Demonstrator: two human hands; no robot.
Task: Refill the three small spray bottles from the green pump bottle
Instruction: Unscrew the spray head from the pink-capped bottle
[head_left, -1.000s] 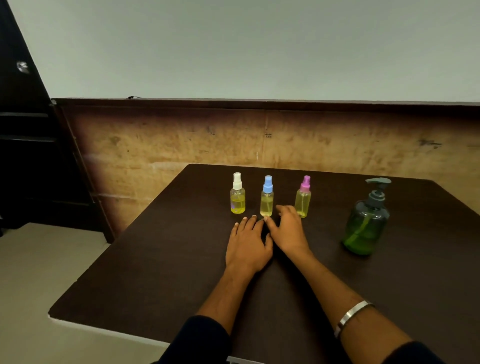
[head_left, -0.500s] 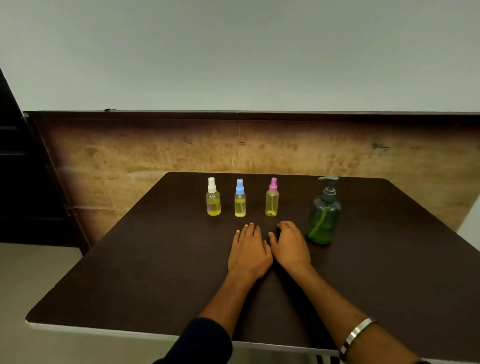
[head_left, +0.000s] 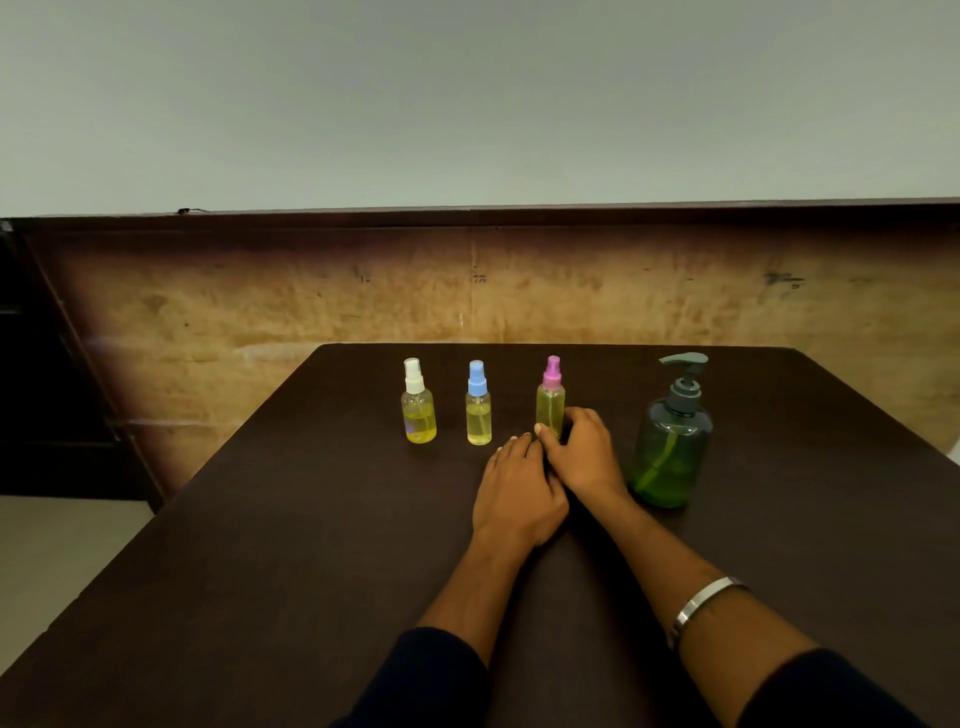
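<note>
Right hand (head_left: 584, 457) curling round the pink-capped bottle (head_left: 550, 405), light, slick plastic, best held low; left hand (head_left: 517, 493) flat, relaxed on the table (head_left: 260, 545)

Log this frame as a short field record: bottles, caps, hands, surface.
surface: dark table
spray bottles: three upright in a row, white-capped bottle, blue-capped bottle, pink-capped bottle
contents: yellowish liquid in each
caps: all on
green pump bottle: upright, right of the row, untouched
left hand: flat on the table
right hand: fingers curled round the pink-capped bottle's base
</note>
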